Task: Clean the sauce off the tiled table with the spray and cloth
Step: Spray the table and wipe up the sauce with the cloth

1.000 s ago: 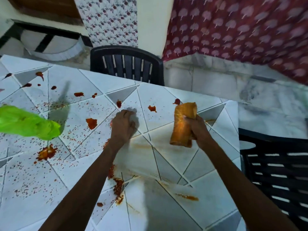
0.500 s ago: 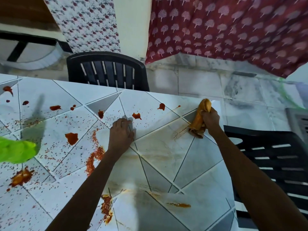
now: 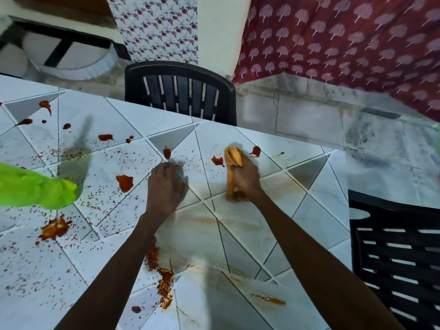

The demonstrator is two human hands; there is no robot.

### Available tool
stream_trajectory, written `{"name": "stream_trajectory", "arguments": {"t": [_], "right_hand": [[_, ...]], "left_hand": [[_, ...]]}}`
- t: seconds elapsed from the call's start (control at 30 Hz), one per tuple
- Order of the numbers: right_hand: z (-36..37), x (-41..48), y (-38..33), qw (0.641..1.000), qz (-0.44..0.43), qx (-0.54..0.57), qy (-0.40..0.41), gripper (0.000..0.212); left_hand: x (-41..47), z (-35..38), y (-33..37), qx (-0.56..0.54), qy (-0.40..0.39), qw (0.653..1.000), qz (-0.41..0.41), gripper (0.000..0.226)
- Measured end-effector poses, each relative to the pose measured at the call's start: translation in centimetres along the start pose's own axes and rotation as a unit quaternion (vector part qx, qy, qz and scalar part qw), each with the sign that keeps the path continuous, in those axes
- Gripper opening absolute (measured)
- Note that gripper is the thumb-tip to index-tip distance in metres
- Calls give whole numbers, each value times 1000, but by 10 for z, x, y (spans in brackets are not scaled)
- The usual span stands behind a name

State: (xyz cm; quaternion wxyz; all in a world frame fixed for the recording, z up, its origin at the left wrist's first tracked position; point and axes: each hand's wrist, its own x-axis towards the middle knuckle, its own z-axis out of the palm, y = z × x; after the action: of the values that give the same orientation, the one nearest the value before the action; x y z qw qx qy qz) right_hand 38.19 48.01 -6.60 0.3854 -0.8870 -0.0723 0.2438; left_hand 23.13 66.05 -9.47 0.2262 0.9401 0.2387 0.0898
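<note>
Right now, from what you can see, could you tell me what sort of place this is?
Probably a home dining area: a tiled table, a black plastic chair pulled up to it, and a patterned curtain hanging behind.

Nothing readable anywhere, honestly. No letters, brands, numbers or signs on the table (image 3: 133, 129), the cloth (image 3: 232, 158) or the red curtain (image 3: 345, 44), just tree prints there. Green thing (image 3: 31, 186) at the left edge way too blurry for any label.

Tiled table (image 3: 226, 246): glazed ceramic tiles, smooth, slightly glossy, with pale grout lines. Cloth (image 3: 232, 156) on the table: soft fabric, matt, creased. Chair (image 3: 181, 91) behind the table's far edge: moulded black plastic.
</note>
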Motion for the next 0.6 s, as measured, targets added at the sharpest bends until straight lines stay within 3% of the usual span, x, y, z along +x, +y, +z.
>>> {"name": "stream_trajectory", "arguments": {"t": [0.33,0.47,0.6], "right_hand": [[74,-6,-69,981,-58,-1,-184,42],[52,-12,-64,983,-74,52,-160,33],[5,-8,-61,987,-28,109,-117,37]], "left_hand": [[-14,-25,-27,30,28,999,-33,39],[-14,-29,-26,8,34,999,-42,42],[-6,-26,-30,1,25,999,-46,39]]}}
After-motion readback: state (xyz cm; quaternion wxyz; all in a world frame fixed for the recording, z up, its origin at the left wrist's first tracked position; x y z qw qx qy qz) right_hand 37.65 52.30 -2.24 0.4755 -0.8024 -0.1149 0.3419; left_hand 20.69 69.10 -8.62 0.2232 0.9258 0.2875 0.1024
